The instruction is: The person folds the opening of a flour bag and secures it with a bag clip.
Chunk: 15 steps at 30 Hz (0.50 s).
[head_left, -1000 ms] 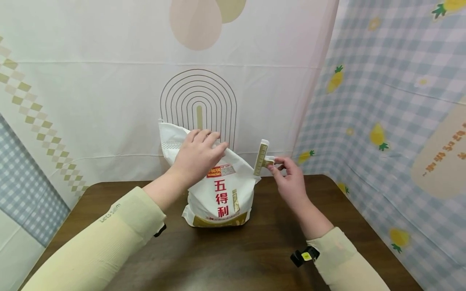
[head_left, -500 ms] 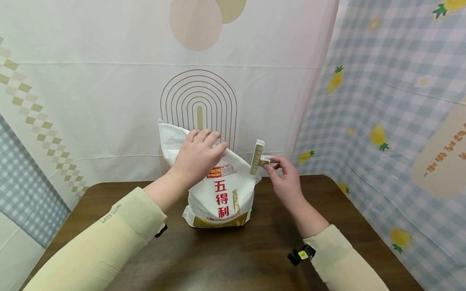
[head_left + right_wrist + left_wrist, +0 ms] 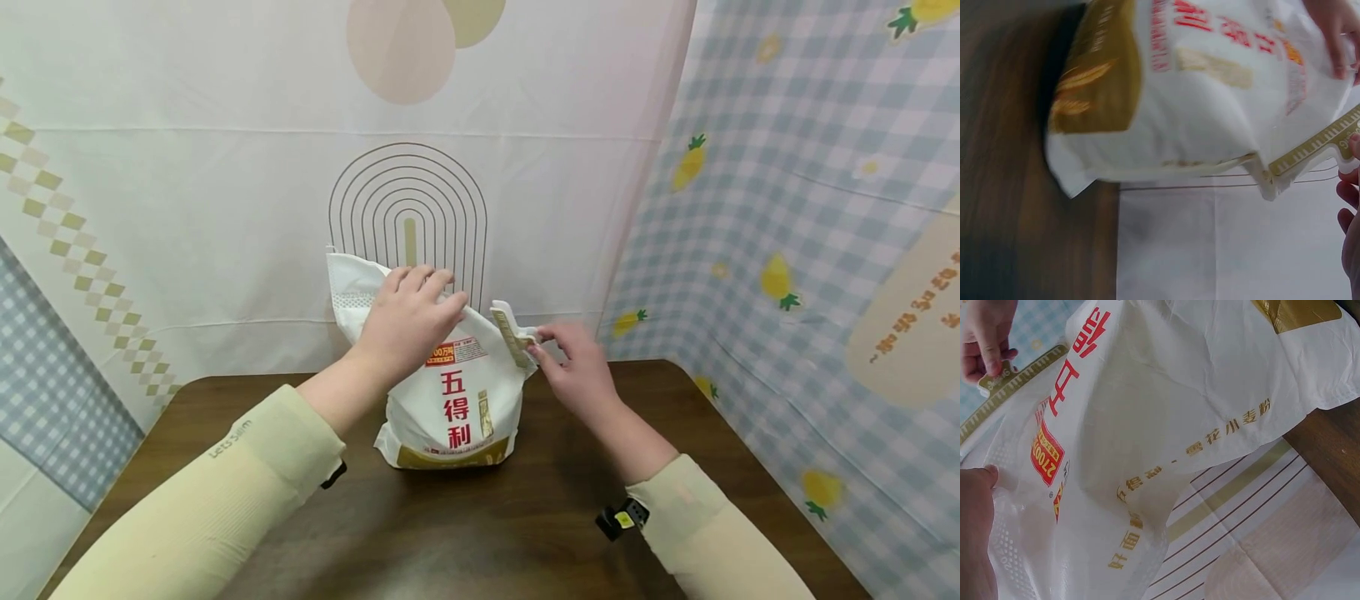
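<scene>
A white flour bag (image 3: 491, 367) with red lettering and a gold base stands on the table, its top folded over and slanting down to the right. My left hand (image 3: 408, 321) grips the upper fold, fingers over the edge; its thumb shows on the bag in the left wrist view. With my right hand (image 3: 577, 362) I pinch the handle of a white and gold bag clip (image 3: 510, 335). The clip's long gold bar (image 3: 1316, 147) lies along the right end of the fold, overlapping the bag's edge in the right wrist view.
The brown wooden table (image 3: 465, 533) has rounded back corners. A white patterned cloth (image 3: 225, 233) hangs close behind the bag, and a blue checked cloth (image 3: 750, 200) with pineapples hangs along the right side.
My right hand has moved left with the clip, bringing it from beside the bag onto the right end of the fold. My left hand has stayed on the bag.
</scene>
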Motion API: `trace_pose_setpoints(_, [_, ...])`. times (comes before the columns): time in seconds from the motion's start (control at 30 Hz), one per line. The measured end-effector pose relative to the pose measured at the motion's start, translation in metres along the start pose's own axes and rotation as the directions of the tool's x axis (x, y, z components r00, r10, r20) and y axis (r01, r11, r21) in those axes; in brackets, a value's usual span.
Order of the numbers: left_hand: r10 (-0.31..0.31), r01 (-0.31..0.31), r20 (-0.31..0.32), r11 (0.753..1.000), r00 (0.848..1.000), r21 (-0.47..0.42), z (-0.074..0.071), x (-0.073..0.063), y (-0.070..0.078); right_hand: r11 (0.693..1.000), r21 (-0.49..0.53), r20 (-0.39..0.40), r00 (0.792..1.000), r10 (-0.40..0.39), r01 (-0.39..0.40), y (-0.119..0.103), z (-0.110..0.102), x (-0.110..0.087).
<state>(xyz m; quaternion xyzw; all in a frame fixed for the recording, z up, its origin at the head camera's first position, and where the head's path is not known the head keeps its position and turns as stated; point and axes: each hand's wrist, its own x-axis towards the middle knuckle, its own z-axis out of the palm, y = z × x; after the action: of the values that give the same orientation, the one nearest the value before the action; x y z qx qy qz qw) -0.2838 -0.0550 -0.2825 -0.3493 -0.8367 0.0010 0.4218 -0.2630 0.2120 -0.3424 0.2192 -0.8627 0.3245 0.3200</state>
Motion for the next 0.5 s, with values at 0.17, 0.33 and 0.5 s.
trace_pose_setpoints(0.17, [-0.005, 0.005, 0.009, 1.000, 1.000, -0.003, 0.000, 0.001, 0.001, 1.000, -0.030, 0.056, 0.998, -0.002, 0.004, -0.001, 0.000, 0.003])
trace_pose_setpoints(0.33, [-0.013, 0.013, 0.020, 1.000, 1.000, -0.013, -0.003, 0.000, 0.000, 0.996, -0.060, 0.097, 0.994, -0.055, 0.061, -0.004, -0.001, 0.009])
trace_pose_setpoints(0.5, [-0.007, 0.008, 0.028, 1.000, 1.000, -0.014, -0.004, -0.001, 0.000, 0.987, -0.103, 0.117, 0.987, -0.112, 0.125, -0.007, -0.002, 0.013])
